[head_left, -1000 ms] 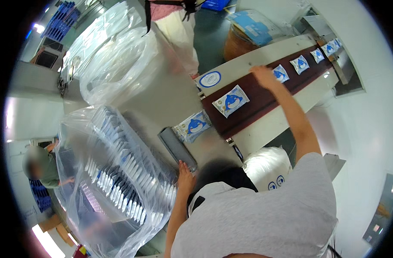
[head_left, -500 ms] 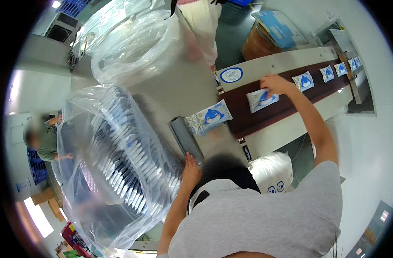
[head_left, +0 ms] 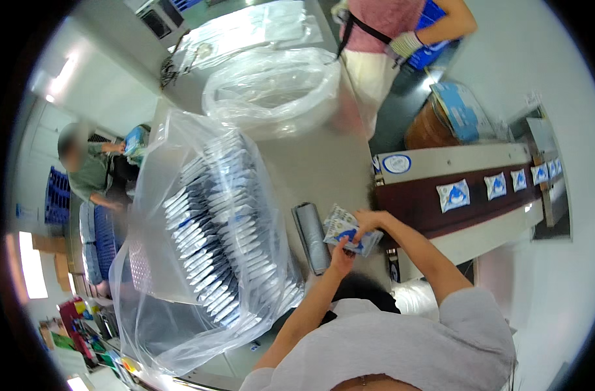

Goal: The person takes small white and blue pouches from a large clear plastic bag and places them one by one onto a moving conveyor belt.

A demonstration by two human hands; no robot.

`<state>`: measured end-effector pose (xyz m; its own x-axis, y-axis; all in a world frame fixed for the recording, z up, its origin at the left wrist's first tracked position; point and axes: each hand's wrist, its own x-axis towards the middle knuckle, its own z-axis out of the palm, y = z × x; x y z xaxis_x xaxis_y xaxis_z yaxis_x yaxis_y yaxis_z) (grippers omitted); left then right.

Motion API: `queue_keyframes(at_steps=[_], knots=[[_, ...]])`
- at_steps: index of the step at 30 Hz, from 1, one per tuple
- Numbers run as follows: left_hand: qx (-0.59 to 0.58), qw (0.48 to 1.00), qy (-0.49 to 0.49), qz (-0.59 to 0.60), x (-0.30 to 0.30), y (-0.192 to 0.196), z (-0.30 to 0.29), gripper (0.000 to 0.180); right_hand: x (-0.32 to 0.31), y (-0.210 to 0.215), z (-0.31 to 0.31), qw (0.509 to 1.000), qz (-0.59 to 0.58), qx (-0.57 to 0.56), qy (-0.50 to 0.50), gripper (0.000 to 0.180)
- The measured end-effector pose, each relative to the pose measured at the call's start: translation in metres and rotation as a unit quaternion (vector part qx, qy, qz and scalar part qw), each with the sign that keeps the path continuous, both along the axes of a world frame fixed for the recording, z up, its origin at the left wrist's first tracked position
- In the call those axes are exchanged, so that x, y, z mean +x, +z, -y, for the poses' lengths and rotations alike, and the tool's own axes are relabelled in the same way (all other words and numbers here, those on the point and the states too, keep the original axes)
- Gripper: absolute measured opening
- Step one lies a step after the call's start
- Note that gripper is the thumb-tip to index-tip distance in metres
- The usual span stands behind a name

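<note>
My right hand (head_left: 369,221) grips two white-and-blue sachets (head_left: 347,233) over the grey table's edge, beside the dark conveyor belt (head_left: 427,205). My left hand (head_left: 341,251) touches the lower edge of those sachets from below. A flat grey stack of sachets (head_left: 310,236) lies on the table just left of both hands. Further left stands a crate lined with a clear plastic bag (head_left: 199,241), filled with rows of upright sachets. More sachets (head_left: 453,194) ride the belt to the right.
A second clear bag (head_left: 271,88) sits open at the table's far end. A person in a pink top (head_left: 388,26) stands beyond the belt. Another person in green (head_left: 89,169) works at the left near blue crates. A brown drum (head_left: 434,127) stands behind the conveyor.
My right hand has come back from the belt to the table edge with sachets in it. My left hand has lifted off the grey stack to meet them.
</note>
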<state>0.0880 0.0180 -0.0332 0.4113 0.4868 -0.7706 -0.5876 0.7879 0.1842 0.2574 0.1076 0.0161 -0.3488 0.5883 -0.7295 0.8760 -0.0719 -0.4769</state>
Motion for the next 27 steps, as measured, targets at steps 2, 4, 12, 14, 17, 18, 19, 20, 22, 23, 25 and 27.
queue_keyframes(at_steps=[2,4,12,14,17,18,19,20,22,23,25,27], knots=[[-0.004,0.999,0.019,0.032,0.011,0.014,0.0,0.034,0.021,-0.008,0.044,0.958,-0.197,0.023,-0.208,0.102],[0.031,0.996,-0.083,0.02,-0.008,0.025,0.007,0.044,0.0,0.036,0.068,0.911,-0.297,0.069,-0.278,0.094],[0.701,0.495,-0.267,-0.438,-0.158,0.361,-0.041,0.055,-0.019,0.079,0.07,0.676,-0.543,-0.053,-0.496,0.075],[0.68,0.311,-0.224,-0.625,-0.198,0.407,-0.056,0.062,-0.045,0.068,0.033,0.689,-0.59,-0.048,-0.419,0.073],[0.524,0.054,-0.249,-0.813,-0.235,0.439,-0.106,0.082,-0.12,0.112,-0.047,0.766,-0.578,-0.09,-0.268,0.073],[0.494,-0.005,-0.258,-0.831,-0.252,0.434,-0.128,0.086,-0.158,0.135,-0.062,0.769,-0.587,-0.085,-0.239,0.073],[0.421,-0.157,-0.267,-0.853,-0.271,0.423,-0.154,0.09,-0.192,0.158,-0.078,0.772,-0.595,-0.075,-0.214,0.073],[0.417,-0.114,-0.324,-0.841,-0.289,0.412,-0.182,0.075,-0.225,0.181,-0.09,0.748,-0.623,-0.042,-0.228,0.074],[0.411,-0.081,-0.37,-0.829,-0.316,0.406,-0.229,0.061,-0.267,0.204,-0.127,0.786,-0.595,-0.013,-0.167,0.077],[0.406,-0.049,-0.356,-0.84,-0.326,0.411,-0.246,0.042,-0.284,0.209,-0.148,0.784,-0.599,-0.005,-0.163,0.077],[0.408,-0.022,-0.333,-0.85,-0.337,0.427,-0.276,0.025,-0.307,0.218,-0.193,0.819,-0.454,0.351,-0.008,0.08],[0.503,0.0,-0.198,-0.841,-0.339,0.455,-0.289,0.017,-0.331,0.232,-0.229,0.839,-0.303,0.448,0.05,0.084]])
